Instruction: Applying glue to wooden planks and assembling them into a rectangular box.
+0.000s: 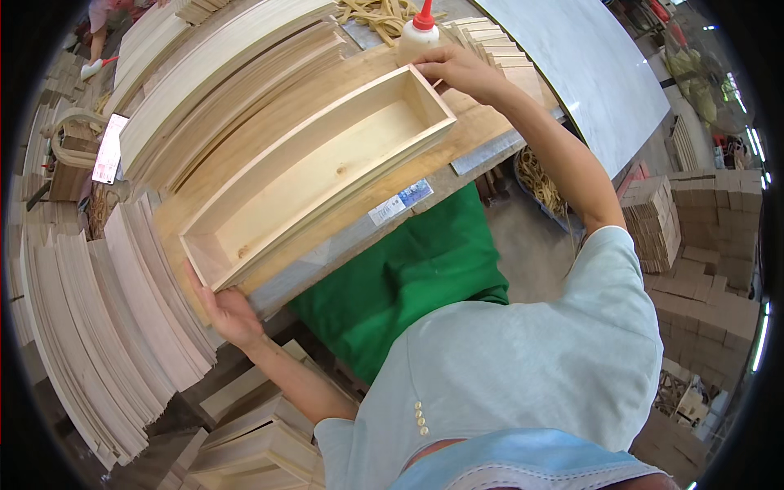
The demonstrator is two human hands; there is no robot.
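Observation:
A long, shallow wooden box (pixel 327 174) with an open top lies across the workbench (pixel 461 139) before me. Its near left corner rests against my left hand (pixel 226 312), whose fingers reach around the end panel and partly under it. At the far right end, my right hand (pixel 460 72) grips the corner, thumb and fingers bent over the end panel. Just beyond that hand stands a white glue bottle (pixel 418 41) with a red nozzle cap.
Stacks of thin boards (pixel 220 82) fill the bench's far side, and more planks (pixel 122 302) stand at the left. A phone (pixel 109 149) lies at the upper left. Finished-looking wooden boxes (pixel 253 453) sit below. Wood blocks (pixel 702 302) are piled at right. Another person's hand (pixel 98 45) shows far left.

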